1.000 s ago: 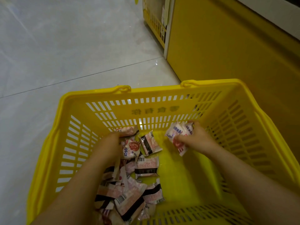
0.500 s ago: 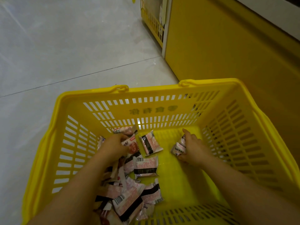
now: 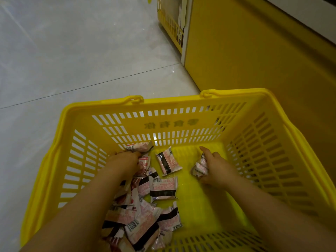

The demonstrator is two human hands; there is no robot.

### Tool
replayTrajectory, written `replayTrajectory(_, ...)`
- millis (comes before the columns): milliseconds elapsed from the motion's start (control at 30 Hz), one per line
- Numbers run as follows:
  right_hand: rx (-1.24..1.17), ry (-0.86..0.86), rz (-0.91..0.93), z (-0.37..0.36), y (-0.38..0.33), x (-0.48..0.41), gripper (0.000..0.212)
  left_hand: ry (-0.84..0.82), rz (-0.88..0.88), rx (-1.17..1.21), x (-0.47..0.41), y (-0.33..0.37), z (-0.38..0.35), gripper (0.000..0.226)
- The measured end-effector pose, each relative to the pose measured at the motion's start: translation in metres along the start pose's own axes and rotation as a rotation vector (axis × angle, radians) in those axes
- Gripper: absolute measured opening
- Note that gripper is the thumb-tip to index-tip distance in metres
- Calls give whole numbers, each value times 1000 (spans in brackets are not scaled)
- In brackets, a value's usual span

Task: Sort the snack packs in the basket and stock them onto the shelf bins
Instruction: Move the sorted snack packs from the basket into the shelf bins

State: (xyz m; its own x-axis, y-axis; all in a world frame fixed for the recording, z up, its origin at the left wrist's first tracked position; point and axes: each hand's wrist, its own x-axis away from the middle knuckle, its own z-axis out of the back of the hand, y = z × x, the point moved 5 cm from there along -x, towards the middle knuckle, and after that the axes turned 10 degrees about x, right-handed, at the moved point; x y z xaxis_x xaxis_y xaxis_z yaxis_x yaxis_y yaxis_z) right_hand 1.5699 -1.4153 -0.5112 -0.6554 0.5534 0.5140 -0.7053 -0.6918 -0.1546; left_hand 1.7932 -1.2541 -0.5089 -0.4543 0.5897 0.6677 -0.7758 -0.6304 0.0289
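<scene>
Your right hand point(image 3: 217, 169) is clenched around a bunch of packs point(image 3: 200, 168) — pink-and-white wrappers squeezed against the palm, with the index finger sticking out straight toward the far wall of the basket point(image 3: 172, 124). The bunch sits low over the bare yellow floor on that hand's side.

Your left hand point(image 3: 125, 163) is down on the heap of snack packs point(image 3: 138, 220), back to the camera, its fingers bent over and hidden. I cannot tell whether it has hold of anything. Just beyond its knuckles a leaning pack point(image 3: 140, 146) rests against the far wall, and at its fingertips lies a red-printed pack point(image 3: 145, 161).

Between your two hands lies a loose pack point(image 3: 168, 162) with a black band, touching neither hand. A flat pack point(image 3: 163, 190), also black-banded, lies nearer to you. The heap runs back under your left forearm toward the near wall.

Outside the basket, grey floor tiles point(image 3: 72, 51) spread beyond your left hand — and a yellow cabinet side point(image 3: 254, 51) stands beyond your right.
</scene>
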Motion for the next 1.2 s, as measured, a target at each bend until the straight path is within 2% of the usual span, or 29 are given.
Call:
replayTrajectory(100,28,-23,37,-2,-5,1,105,-62,-11,56,0,4,2,53)
replayTrajectory(200,-76,10,31,-1,-4,0,105,-119,-18,120,3,7,2,54)
replayTrajectory(267,-120,80,4,4,-3,-3,105,-139,-39,191,7,8,3,57)
replayTrajectory(367,-12,223,-29,11,0,-6,95,-154,-55,299,11,9,4,60)
replayTrajectory(433,59,268,-27,11,1,-7,88,-101,-60,304,14,10,10,53)
replayTrajectory(533,107,310,-24,9,5,-7,88,169,-165,308,21,23,31,39)
replayTrajectory(633,129,276,-6,6,7,-7,94,381,-289,304,24,44,34,54)
replayTrajectory(833,143,219,37,0,3,-10,91,336,-248,233,14,46,-9,75)
replayTrajectory(933,-60,209,-19,6,7,-8,92,350,-241,188,13,45,-12,78)
replayTrajectory(1000,-244,211,-35,14,10,-1,91,417,-230,194,17,43,-6,78)
replayTrajectory(1067,-352,235,-25,30,11,9,88,463,-185,327,26,41,6,73)
replayTrajectory(1133,-422,287,-16,54,10,26,85,470,-167,562,37,44,20,63)
replayTrajectory(1200,-493,353,-18,83,7,48,79,475,-239,813,51,55,40,49)
